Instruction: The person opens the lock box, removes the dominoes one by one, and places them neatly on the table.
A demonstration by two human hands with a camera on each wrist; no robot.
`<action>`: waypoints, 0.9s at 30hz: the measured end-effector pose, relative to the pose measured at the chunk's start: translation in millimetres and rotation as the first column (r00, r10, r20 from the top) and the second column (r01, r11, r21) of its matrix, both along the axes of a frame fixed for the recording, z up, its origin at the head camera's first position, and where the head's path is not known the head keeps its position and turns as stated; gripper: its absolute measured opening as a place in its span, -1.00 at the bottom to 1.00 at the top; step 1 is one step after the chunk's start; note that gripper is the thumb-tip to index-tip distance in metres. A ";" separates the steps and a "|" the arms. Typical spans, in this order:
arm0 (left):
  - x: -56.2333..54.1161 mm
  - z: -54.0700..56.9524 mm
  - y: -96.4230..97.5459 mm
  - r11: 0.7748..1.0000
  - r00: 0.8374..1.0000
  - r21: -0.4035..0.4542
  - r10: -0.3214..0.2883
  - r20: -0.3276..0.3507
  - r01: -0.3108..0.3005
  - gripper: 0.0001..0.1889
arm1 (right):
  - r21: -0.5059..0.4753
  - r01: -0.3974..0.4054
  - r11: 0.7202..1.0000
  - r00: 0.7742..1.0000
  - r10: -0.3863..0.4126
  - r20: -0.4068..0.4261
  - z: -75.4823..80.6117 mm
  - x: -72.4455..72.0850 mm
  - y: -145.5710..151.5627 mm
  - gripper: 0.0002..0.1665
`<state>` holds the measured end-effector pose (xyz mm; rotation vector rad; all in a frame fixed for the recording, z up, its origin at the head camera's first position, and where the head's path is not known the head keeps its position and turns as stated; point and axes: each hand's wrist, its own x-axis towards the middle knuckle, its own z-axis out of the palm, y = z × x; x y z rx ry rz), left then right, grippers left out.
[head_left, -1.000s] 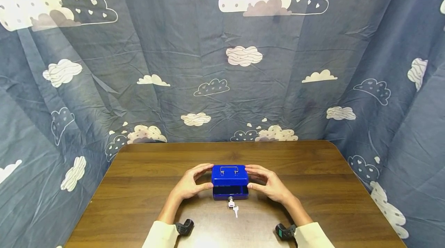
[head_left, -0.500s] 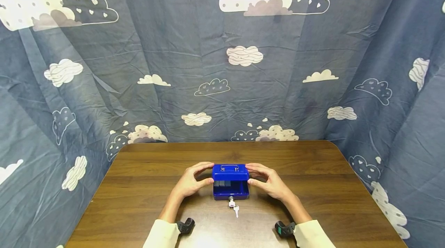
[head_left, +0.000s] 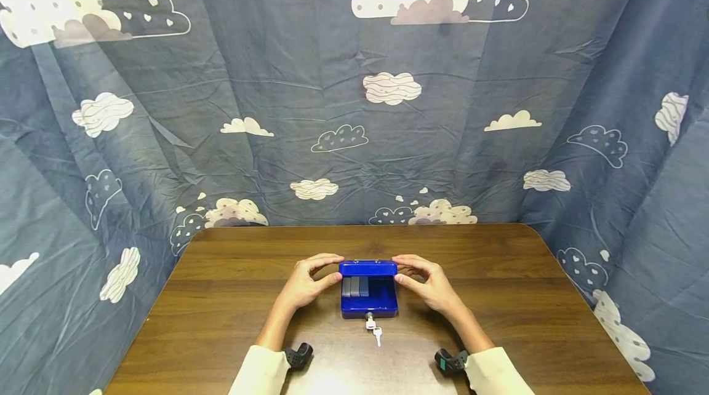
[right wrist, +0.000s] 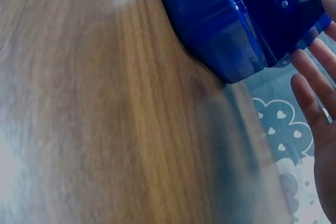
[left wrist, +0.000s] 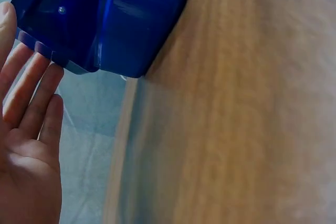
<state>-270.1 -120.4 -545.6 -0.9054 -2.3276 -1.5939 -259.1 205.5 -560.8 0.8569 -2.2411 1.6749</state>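
A blue cash box sits on the table, its lid [head_left: 368, 268] raised over the base [head_left: 369, 309]. My left hand [head_left: 303, 286] holds the lid's left end, thumb at the front edge and fingertips at the back. My right hand [head_left: 434, 289] has the right end in a matching hold. Inside, at the back left, greyish block-like shapes [head_left: 355, 287] show. A key [head_left: 370, 322] stands in the front lock, with a second key [head_left: 378, 335] hanging from it. Both wrist views show the lid [left wrist: 58, 19] from inside, with fingers along its edge.
The wooden table [head_left: 232, 296] extends around the box on every side. Behind it and at both sides hangs a dark blue curtain [head_left: 332, 99] with cloud prints. Black wrist devices [head_left: 299, 355] are worn at both cuffs.
Both hands have swung the lid up and back from a narrow gap to a wide one. The greyish shapes inside have come into view. The base has stayed in place.
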 end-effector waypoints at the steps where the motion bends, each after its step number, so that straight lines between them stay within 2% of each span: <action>1: -2.5 -2.5 0.4 1.000 1.000 0.000 0.009 -0.008 -0.009 -0.66 | -0.004 0.008 1.000 1.000 -0.008 0.012 0.4 -0.3 -0.5 -0.59; 4: -9.5 -8.3 0.3 1.000 1.000 0.013 0.023 -0.005 -0.023 -0.67 | -0.006 0.035 0.999 0.998 -0.035 0.042 1.1 -1.6 -2.0 -0.61; 8: -15.9 -9.3 0.5 0.998 0.999 0.058 0.015 0.036 -0.017 -0.66 | -0.007 0.071 0.997 0.996 -0.070 0.058 3.3 -3.7 -4.7 -0.62; 13: -23.4 -4.5 3.1 0.995 0.999 0.098 0.011 0.049 -0.016 -0.67 | -0.044 0.106 0.993 0.994 -0.104 0.039 5.1 -8.9 -8.3 -0.64; 18: -26.4 5.9 8.1 0.992 0.997 0.109 0.050 0.065 -0.057 -0.70 | -0.094 0.140 0.986 0.990 -0.137 0.042 9.4 -15.1 -13.5 -0.64; 20: -27.5 6.1 9.4 0.991 0.996 0.115 0.060 0.065 -0.068 -0.70 | -0.099 0.153 0.983 0.988 -0.148 0.054 10.7 -16.4 -14.7 -0.65; 23: -32.3 0.8 9.9 0.989 0.998 0.139 0.055 0.044 -0.060 -0.69 | -0.097 0.170 0.981 0.984 -0.163 0.074 10.3 -18.1 -14.9 -0.66; 27: -34.7 -0.5 11.1 0.984 0.999 0.170 0.042 0.028 -0.046 -0.69 | -0.102 0.186 0.977 0.980 -0.177 0.092 9.5 -21.1 -15.3 -0.66</action>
